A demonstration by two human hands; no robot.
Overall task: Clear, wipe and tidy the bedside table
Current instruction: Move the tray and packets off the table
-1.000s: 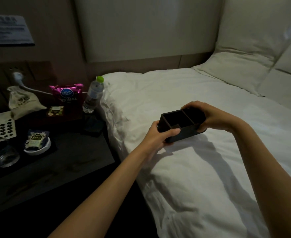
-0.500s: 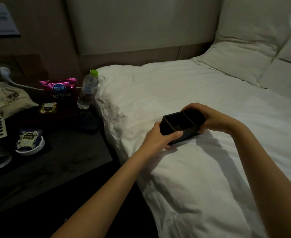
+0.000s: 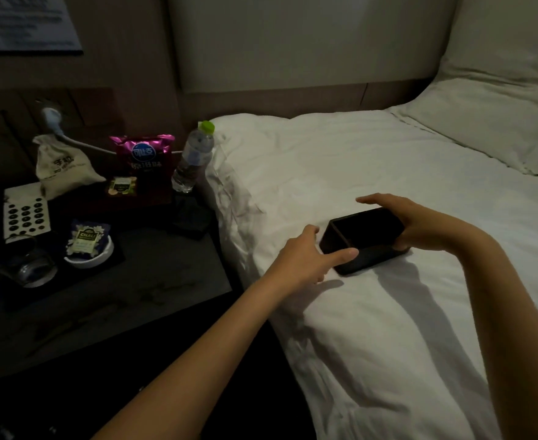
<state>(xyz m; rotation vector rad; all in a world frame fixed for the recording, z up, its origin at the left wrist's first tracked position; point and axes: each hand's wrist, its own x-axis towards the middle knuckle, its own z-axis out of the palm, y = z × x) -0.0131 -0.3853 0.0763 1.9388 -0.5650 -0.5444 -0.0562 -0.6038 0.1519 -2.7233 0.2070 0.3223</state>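
Our hands framed a black box [image 3: 364, 241] that sat on the white bed [image 3: 372, 312], just beside the bedside table [image 3: 153, 281]. Our left hand [image 3: 305, 258] lay spread at the box's near corner, thumb along its front edge; our right hand [image 3: 410, 220] curved loosely round its far end, fingers extended above. On the table stood a water bottle [image 3: 194, 157], a pink snack bag [image 3: 143, 154], a cloth pouch [image 3: 63, 168], a glass [image 3: 26, 265] and a small white dish [image 3: 89, 254].

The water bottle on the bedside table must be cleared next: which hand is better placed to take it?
Probably the left hand. It is open beside the black box on the bed, nearer the bottle. The right hand would have to cross over the box.
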